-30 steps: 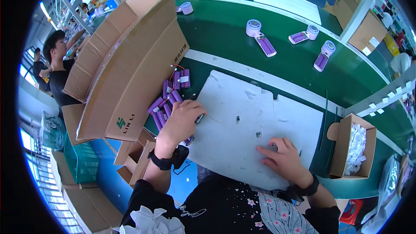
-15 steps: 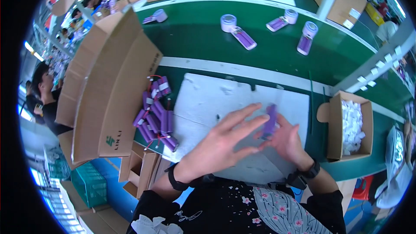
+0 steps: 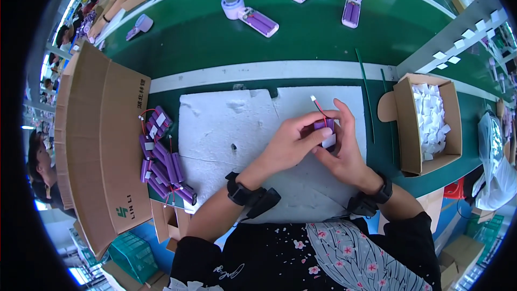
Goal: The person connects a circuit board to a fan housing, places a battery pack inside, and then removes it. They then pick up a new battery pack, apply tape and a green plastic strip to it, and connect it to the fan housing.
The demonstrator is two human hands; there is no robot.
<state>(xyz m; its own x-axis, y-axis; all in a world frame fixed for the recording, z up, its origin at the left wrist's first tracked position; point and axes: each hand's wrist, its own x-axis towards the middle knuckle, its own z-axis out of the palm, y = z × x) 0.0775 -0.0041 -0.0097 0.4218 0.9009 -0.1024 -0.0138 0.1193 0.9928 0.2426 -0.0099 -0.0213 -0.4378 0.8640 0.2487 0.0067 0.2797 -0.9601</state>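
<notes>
Both of my hands hold a purple battery pack (image 3: 330, 124) over the white foam board (image 3: 215, 124). A white label sits on the pack's face, and a red and black lead with a small white plug (image 3: 313, 98) sticks up from its far end. My left hand (image 3: 291, 143) grips it from the left, thumb pressed on the label's edge. My right hand (image 3: 349, 156) wraps its right side with curled fingers. Left of the board lies a pile of similar packs (image 3: 164, 156) with loose wires.
A tall cardboard box (image 3: 107, 145) stands at the left. A smaller carton (image 3: 403, 129) of white paper pieces (image 3: 431, 118) is at the right. On the far green surface (image 3: 188, 48) lie several purple round-headed devices (image 3: 258, 21) with opened handles. A co-worker's arm (image 3: 116, 2) reaches in at far left.
My left hand, spread apart beside the pack before, has closed onto it. The pack has turned, showing its label and lead. The whole view has shifted, with the far devices now higher up.
</notes>
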